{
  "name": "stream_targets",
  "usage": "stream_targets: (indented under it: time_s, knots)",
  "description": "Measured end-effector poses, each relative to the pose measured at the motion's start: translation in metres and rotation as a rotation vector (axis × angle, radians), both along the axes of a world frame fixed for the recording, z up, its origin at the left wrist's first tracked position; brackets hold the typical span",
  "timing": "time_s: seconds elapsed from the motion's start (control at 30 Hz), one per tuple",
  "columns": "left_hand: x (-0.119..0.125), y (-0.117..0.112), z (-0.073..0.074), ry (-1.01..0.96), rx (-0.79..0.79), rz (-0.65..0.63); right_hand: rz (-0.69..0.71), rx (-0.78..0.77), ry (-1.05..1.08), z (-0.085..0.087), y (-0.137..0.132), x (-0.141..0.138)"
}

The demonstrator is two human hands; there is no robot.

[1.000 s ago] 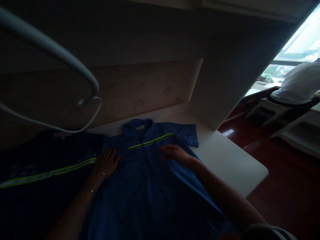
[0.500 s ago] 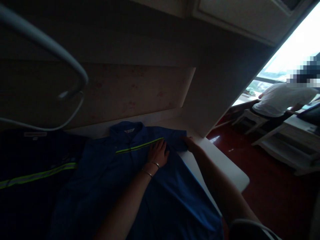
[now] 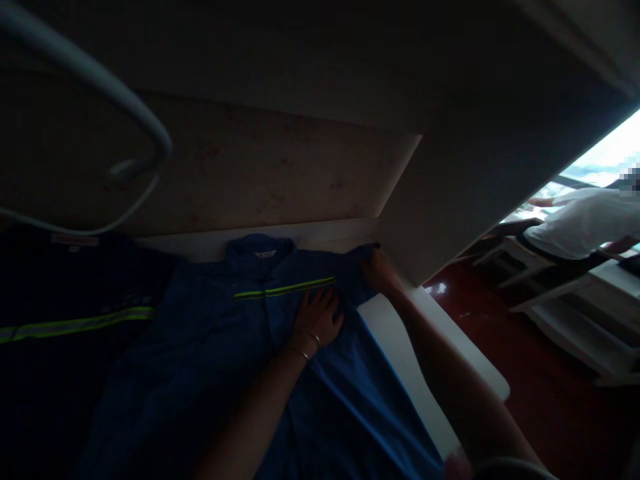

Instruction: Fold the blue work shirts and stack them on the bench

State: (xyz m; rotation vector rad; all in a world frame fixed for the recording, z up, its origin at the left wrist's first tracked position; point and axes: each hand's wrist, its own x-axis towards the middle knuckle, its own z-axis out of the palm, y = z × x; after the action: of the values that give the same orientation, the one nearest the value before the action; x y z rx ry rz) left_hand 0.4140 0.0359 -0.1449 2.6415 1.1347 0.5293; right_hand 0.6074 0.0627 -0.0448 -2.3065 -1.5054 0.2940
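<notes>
A blue work shirt [image 3: 240,333] with a collar and a yellow-green reflective stripe across the chest lies spread on a white tabletop [image 3: 395,333]. My left hand [image 3: 320,317], a bracelet at its wrist, rests flat with spread fingers on the shirt's chest just below the stripe. At the end of the short sleeve [image 3: 350,263], my right hand [image 3: 379,270] pinches the fabric; its fingertips are partly hidden. To the left lies a darker navy garment [image 3: 75,373] with a similar stripe, next to the blue shirt.
A pale cable [image 3: 120,93] loops across the upper left, close to the camera. Behind the tabletop is a patterned back panel [image 3: 280,173], with a dark side panel [image 3: 450,180] to the right. Farther right, a person in a white top [image 3: 580,223] sits near white furniture [image 3: 575,327].
The sleeve end has been drawn up toward the back panel by my right hand and now looks creased. My left hand stays on the chest. The view has shifted somewhat.
</notes>
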Motion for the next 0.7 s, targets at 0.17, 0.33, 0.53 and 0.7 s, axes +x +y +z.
stream_targets:
  time_s: [0.17, 0.33, 0.53, 0.7]
  knots:
    - [0.001, -0.001, 0.001, 0.014, -0.050, -0.003, 0.555, -0.143, -0.300, 0.033, -0.028, -0.089]
    - [0.001, -0.002, 0.002, 0.059, -0.107, -0.003, 0.547, 0.041, -0.038, 0.029, -0.012, -0.092]
    - [-0.001, -0.002, 0.010, 0.059, -0.122, -0.016, 0.362, 0.059, -0.143, -0.042, 0.024, -0.066]
    - [-0.027, -0.032, 0.031, 0.081, -0.146, -0.084, 0.412, -0.143, -0.310, -0.095, 0.016, -0.082]
